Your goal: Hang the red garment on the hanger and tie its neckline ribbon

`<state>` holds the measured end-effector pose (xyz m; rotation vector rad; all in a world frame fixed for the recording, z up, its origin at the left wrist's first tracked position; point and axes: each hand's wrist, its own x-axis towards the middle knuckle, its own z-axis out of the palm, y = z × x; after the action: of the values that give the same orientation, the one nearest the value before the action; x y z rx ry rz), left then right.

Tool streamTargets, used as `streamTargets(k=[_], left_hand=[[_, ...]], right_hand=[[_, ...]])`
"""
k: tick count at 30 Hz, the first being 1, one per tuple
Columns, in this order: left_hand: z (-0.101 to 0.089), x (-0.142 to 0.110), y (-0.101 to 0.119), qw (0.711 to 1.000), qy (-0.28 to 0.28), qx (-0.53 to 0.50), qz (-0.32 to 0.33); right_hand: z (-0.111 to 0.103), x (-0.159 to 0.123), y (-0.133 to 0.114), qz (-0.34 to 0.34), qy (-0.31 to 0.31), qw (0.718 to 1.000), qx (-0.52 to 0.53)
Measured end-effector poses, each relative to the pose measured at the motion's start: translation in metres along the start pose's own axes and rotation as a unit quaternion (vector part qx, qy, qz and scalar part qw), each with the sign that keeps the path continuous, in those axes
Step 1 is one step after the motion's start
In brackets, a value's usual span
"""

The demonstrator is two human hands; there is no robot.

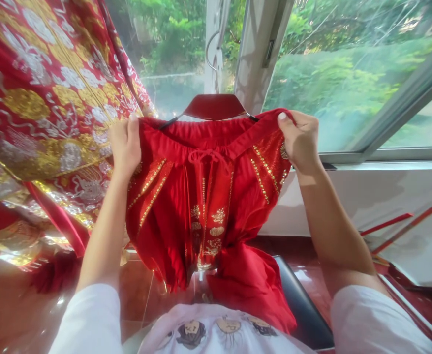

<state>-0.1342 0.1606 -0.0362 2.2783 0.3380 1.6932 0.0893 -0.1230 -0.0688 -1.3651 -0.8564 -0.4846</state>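
A red skirt [210, 196] with gold studs and embroidery is stretched out in front of me. Its gathered waistband has a drawstring [210, 156] tied in a bow at the front. My left hand [125, 147] is closed on the waistband's left end, thumb on the near side. At the other end, my right hand [300, 140] grips it the same way. Behind the waistband a hanger [215, 105] with a dark red middle shows, its metal hook rising in front of the window frame. The hanger's ends are hidden by the skirt.
On the left hangs a large red garment [53, 98] with gold and silver embroidery. Windows [341, 88] with a sill are ahead. More red cloth [255, 290] lies low by a black padded seat [300, 305]. Red poles [411, 226] lean at the right over the tiled floor.
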Motion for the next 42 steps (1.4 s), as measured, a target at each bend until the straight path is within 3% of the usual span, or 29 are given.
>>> streamTargets(k=[2, 5, 8, 11, 14, 16, 20, 24, 30, 35, 37, 38, 40, 42], left_hand=[[0.001, -0.009, 0.002, 0.999, 0.035, 0.021, 0.02], [0.0, -0.017, 0.004, 0.999, 0.003, 0.023, 0.035], [-0.005, -0.014, 0.005, 0.997, -0.06, 0.001, 0.05], [-0.013, -0.001, 0.003, 0.988, -0.145, -0.012, 0.046], [-0.018, 0.014, 0.0, 0.959, -0.276, -0.046, 0.033], [-0.016, 0.021, -0.005, 0.948, -0.307, -0.071, 0.034], [-0.003, 0.024, -0.02, 0.965, -0.233, -0.118, -0.01], [0.003, 0.025, -0.029, 0.946, -0.263, -0.168, -0.091], [0.002, 0.015, -0.027, 0.965, -0.198, -0.162, -0.053], [0.004, 0.01, -0.033, 0.957, -0.2, -0.177, -0.109], [0.006, 0.007, -0.03, 0.97, -0.166, -0.149, -0.093], [0.007, 0.003, -0.026, 0.982, -0.129, -0.115, -0.072], [0.007, -0.014, -0.017, 0.999, -0.027, -0.023, -0.032], [0.007, -0.043, -0.007, 0.998, 0.052, 0.045, -0.006]], right_hand=[[-0.002, -0.002, -0.003, -0.019, 0.016, 1.0, 0.01], [-0.012, -0.002, -0.008, -0.021, -0.044, 0.999, 0.004], [-0.024, 0.001, -0.011, 0.008, -0.129, 0.992, 0.006], [-0.031, 0.005, -0.012, 0.052, -0.175, 0.983, 0.02], [-0.032, 0.008, -0.01, 0.07, -0.223, 0.971, 0.042], [-0.031, 0.011, -0.008, 0.063, -0.23, 0.97, 0.055], [-0.029, 0.021, 0.0, 0.1, -0.204, 0.973, 0.027], [-0.028, 0.029, 0.006, 0.153, -0.208, 0.966, 0.015], [-0.032, 0.016, 0.015, 0.07, -0.164, 0.983, 0.046], [-0.035, 0.01, 0.019, 0.096, -0.153, 0.978, 0.101], [-0.035, 0.008, 0.019, 0.075, -0.131, 0.986, 0.069], [-0.033, 0.004, 0.019, 0.053, -0.097, 0.993, 0.04], [-0.029, -0.014, 0.02, 0.001, 0.028, 0.999, -0.032], [-0.023, -0.049, 0.022, -0.047, 0.179, 0.978, -0.096]])
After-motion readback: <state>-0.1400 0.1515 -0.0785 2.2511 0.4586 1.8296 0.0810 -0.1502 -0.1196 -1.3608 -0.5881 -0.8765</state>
